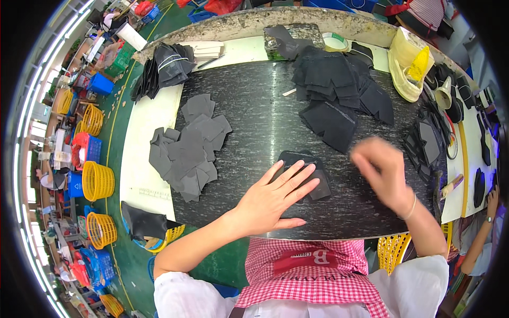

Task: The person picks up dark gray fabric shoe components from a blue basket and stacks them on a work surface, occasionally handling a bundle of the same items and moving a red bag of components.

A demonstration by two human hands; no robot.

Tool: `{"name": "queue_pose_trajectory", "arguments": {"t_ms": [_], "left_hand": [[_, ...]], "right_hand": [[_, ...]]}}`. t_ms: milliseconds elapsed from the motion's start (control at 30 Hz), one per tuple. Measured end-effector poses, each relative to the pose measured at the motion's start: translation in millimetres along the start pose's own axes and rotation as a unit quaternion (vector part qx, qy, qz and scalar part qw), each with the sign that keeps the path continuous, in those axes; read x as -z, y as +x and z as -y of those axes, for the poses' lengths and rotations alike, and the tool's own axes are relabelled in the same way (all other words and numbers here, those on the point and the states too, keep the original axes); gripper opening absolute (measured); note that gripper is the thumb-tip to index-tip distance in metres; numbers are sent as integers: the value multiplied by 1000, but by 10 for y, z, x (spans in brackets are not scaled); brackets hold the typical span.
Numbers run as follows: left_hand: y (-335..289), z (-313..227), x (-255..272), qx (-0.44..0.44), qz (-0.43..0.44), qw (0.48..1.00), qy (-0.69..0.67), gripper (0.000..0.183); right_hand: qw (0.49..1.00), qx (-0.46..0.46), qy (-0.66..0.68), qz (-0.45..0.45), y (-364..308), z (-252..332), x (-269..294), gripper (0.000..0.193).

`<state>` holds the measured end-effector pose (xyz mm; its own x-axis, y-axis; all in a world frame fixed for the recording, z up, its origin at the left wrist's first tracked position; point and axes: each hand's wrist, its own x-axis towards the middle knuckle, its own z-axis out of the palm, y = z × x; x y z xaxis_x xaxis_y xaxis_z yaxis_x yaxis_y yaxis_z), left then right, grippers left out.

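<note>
My left hand [281, 197] lies flat with its fingers spread over dark cut pieces [318, 183] near the front middle of the black table board [249, 116]. Parts of those pieces stick out past the fingertips and are otherwise covered. To the right, my right hand [380, 172] hovers above the board, blurred, its fingers curled in; whether anything is in them cannot be made out. Beyond it, a pile of black cut pieces [328, 79] spreads over the far right. At the left lies a loose heap of grey cut pieces [188, 151].
Bundled black pieces [172, 63] sit at the far left corner. A tape roll [335, 42] and a cream container with a yellow item [408, 63] stand at the far right. More dark pieces [427, 140] lie along the right edge. Yellow baskets [98, 180] line the floor leftward.
</note>
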<state>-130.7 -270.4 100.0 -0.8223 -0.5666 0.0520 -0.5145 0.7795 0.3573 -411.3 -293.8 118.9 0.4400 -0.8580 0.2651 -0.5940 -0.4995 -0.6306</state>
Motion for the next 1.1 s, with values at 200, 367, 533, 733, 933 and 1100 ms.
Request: {"name": "queue_pose_trajectory", "arguments": {"t_ms": [200, 367, 533, 733, 933, 1100], "left_hand": [[233, -106, -19, -10, -118, 992, -52, 67], [854, 145, 27, -79, -161, 984, -8, 51], [897, 536, 107, -3, -80, 972, -219, 42], [-125, 765, 427, 99, -292, 951, -1, 25], [-868, 1223, 624, 221, -260, 927, 152, 32], [-822, 1255, 709, 268, -109, 949, 124, 29]], "right_hand": [[990, 79, -95, -60, 330, -227, -253, 20], [957, -172, 222, -66, 443, -338, -96, 19], [965, 142, -221, -27, -80, 351, 167, 26], [978, 155, -41, 133, 120, 471, -226, 32], [958, 277, 55, 51, 1427, 639, -1293, 36], [967, 220, 30, 124, 1862, 584, -1711, 37]]}}
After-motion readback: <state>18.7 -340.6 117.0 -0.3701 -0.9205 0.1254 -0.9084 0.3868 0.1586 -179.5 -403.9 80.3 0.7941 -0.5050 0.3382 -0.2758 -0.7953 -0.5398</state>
